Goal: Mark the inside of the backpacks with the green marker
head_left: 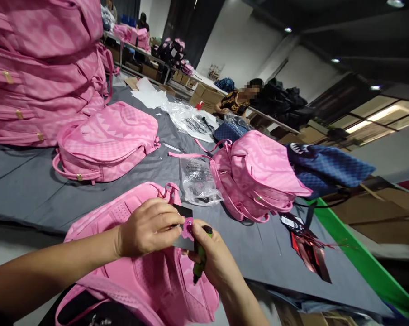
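My left hand (150, 228) pinches a small dark card (184, 212) from its left side, its fingertips at a pink charm (187, 228) on the card. On the other side, the thumb of my right hand (211, 253) presses the card's edge by the charm. That same hand is closed around a green and black pen-like tool (199, 256), its dark tip pointing down. Beneath both hands a pink backpack (123, 267) lies with its padded back and straps up, at the table's near edge. My fingers hide part of the card.
A tall stack of pink backpacks (48, 68) stands left, beside a single pink backpack (109, 140). Ahead right are another pink backpack (262, 172), a clear plastic bag (197, 179) and a blue checkered bag (333, 165). Red and black tags (308, 253) lie right. A co-worker (236, 102) sits beyond.
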### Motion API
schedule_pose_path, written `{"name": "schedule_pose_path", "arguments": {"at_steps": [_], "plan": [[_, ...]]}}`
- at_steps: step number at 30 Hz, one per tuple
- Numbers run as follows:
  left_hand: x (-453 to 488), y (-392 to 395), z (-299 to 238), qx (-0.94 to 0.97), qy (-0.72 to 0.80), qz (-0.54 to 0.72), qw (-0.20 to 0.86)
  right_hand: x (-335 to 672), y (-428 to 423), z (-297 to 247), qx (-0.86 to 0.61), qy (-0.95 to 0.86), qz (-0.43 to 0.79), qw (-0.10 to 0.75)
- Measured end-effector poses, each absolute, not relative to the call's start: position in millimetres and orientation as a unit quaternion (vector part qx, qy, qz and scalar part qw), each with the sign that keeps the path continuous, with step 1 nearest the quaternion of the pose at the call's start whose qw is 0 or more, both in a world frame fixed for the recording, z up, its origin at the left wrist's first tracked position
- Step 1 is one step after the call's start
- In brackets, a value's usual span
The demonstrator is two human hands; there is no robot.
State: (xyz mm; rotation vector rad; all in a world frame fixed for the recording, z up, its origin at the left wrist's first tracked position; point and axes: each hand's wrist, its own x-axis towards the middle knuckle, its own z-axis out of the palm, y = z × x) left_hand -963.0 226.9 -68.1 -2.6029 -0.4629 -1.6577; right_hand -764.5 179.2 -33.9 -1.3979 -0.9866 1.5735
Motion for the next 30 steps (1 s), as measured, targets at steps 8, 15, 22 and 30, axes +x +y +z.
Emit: {"name": "schedule_pose_path", "arguments": {"at_steps": [8,15,22,30], "plan": [[-1011,233,-117,-0.839,-0.417,-0.348,-0.044,-766,226,-48,-0.640,-0.579,0.277,0.422],[-1031,244,-135,-0.840,-0.475,-0.194,-0.175,-787,251,-74,-0.589,-0.742,0.210,0.240],[-1036,229,-137,-0.844,-0.431,-0.292,-0.127,-816,245,-74,-0.575,-0.787,0.219,-0.029],[-1041,245,-140,-0.737,-0.603,-0.208,-0.223,-834,276,-87,-0.509,-0.831,0.205,-0.090]]}}
